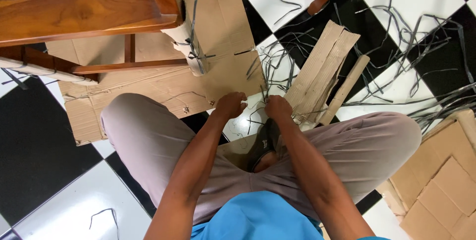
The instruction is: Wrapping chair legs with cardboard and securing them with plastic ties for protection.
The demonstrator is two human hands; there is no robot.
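The left hand [231, 105] and right hand [277, 107] sit close together over the checkered floor [49, 136], just beyond the person's knees, each pinched shut on a thin dark plastic strap [263, 93] that rises between them. The strap's long axis runs away from the hands toward the far side, into the tangle of loose straps [277, 61], and the right hand is slightly nearer to it. A folded cardboard piece [320, 71] lies just right of the right hand, and a wooden chair leg wrapped in cardboard [191, 36] stands far-left of the left hand.
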